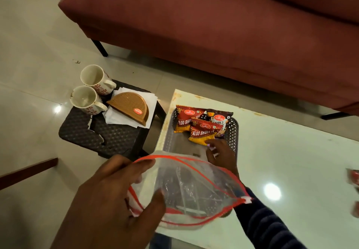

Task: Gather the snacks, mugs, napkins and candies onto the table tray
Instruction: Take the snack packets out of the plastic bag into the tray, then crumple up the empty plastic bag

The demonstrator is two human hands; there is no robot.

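A grey perforated tray (233,130) sits on the white table (291,161). Three snack packets (202,126) lie at its far end. My left hand (116,196) grips the open mouth of a clear zip bag (190,188) with a red seal, held over the tray's near end. My right hand (219,153) reaches down inside the tray, just beyond the bag, with something small and pale at its fingers. Two white mugs (91,91) with red flowers stand on a dark stool (108,134) to the left, next to a brown half-round napkin holder (130,107) on white napkins (124,120).
A maroon sofa (213,25) runs along the far side of the table. Red wrapped items (354,179) show at the table's right edge. The stool stands on pale floor tiles, close to the table's left edge. A dark wooden strip (27,171) lies at the left.
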